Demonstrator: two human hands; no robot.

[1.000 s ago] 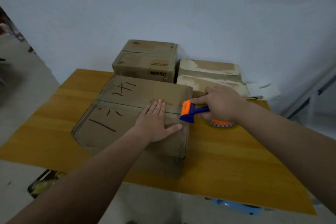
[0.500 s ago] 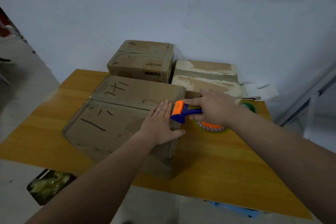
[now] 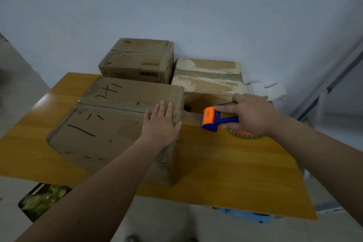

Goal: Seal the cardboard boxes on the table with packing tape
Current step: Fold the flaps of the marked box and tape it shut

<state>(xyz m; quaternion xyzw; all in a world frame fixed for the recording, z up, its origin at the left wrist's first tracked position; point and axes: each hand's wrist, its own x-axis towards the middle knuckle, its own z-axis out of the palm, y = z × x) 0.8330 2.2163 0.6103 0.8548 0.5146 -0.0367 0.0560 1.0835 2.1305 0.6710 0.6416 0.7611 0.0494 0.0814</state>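
Observation:
A large cardboard box (image 3: 110,124) with black handwriting lies on the wooden table (image 3: 225,167). My left hand (image 3: 161,125) rests flat on the box's top at its right edge, over the centre seam. My right hand (image 3: 249,114) grips a blue and orange tape dispenser (image 3: 216,119) just to the right of the box. A strip of clear tape (image 3: 191,118) stretches from the box's edge to the dispenser. Two more cardboard boxes stand at the back: a brown one (image 3: 137,61) and a torn, pale one (image 3: 208,76).
A white folded paper (image 3: 269,90) lies at the back right by the wall. A blue stool (image 3: 245,215) shows under the table's near right edge. A crate with green stuff (image 3: 41,200) sits on the floor at the lower left.
My right hand has drawn the dispenser to the right, away from the box, so a strip of tape now spans the gap. My left hand stays pressed on the box.

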